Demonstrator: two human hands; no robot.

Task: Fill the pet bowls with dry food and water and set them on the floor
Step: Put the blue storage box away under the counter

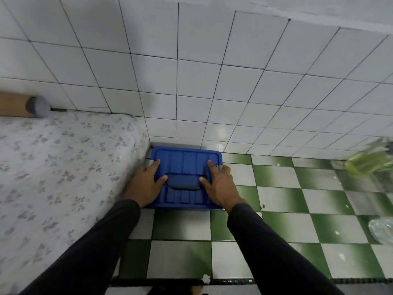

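A blue plastic storage box (pixel 185 162) with a ribbed lid and a dark blue handle (pixel 183 182) stands on the floor, in the corner between the mattress and the tiled wall. My left hand (pixel 146 184) holds the lid's left edge. Its index finger and thumb lie on top, and the other fingers drop over the side at a grey clip (pixel 150 162). My right hand (pixel 221 186) holds the right edge the same way at the other grey clip (pixel 221 167). No pet bowl, food or water is in view.
A mattress (pixel 53 167) with a flowered sheet fills the left side. White wall tiles (pixel 191 81) rise behind the box. The green and white checkered floor (pixel 276 209) runs to the right, with a yellowish plastic bag (pixel 368 162) and a clear bag (pixel 382 231) at the right edge.
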